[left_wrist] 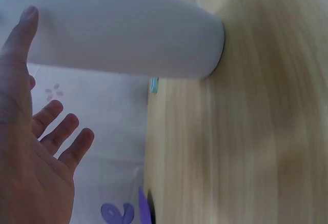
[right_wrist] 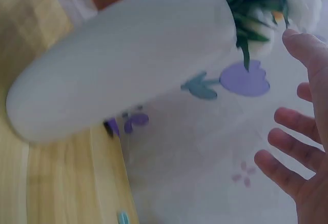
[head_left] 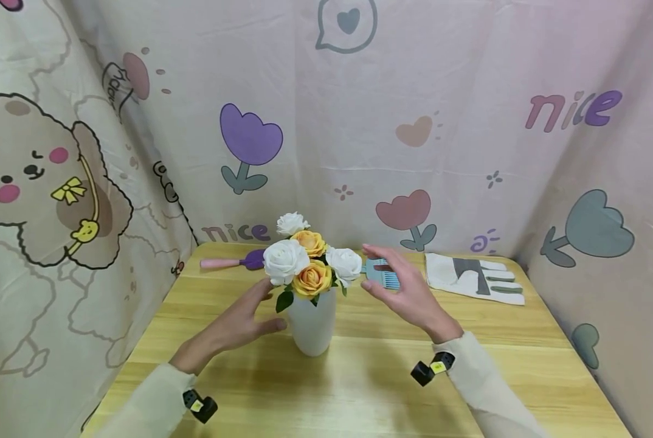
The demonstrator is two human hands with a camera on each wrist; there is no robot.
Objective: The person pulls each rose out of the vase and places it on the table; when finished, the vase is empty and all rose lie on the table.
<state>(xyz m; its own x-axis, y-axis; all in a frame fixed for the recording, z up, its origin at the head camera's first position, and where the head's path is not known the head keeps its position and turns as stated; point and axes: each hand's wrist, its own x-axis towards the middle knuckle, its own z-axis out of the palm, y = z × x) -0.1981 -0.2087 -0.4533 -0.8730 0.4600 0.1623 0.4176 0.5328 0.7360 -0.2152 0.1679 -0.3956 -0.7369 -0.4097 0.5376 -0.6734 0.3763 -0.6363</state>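
Observation:
A white vase (head_left: 312, 328) stands upright on the wooden table, filled with white roses (head_left: 285, 261), yellow roses (head_left: 312, 278) and green leaves (head_left: 284, 301). My left hand (head_left: 241, 319) is at the vase's left side, thumb and fingers spread. In the left wrist view its thumb (left_wrist: 23, 32) overlaps the upper wall of the vase (left_wrist: 133, 29). Off to the right of the bouquet, my right hand (head_left: 408, 292) is raised with fingers apart, holding nothing. The right wrist view shows a gap between those fingers (right_wrist: 287, 155) and the vase (right_wrist: 123, 60).
Behind the bouquet at left lies a purple-headed tool with a pink handle (head_left: 219, 263). A light blue toothed tool (head_left: 382, 274) lies partly behind my right hand. One white and grey glove (head_left: 471, 278) rests at the back right. Printed curtains (head_left: 332, 121) enclose the table (head_left: 359, 389).

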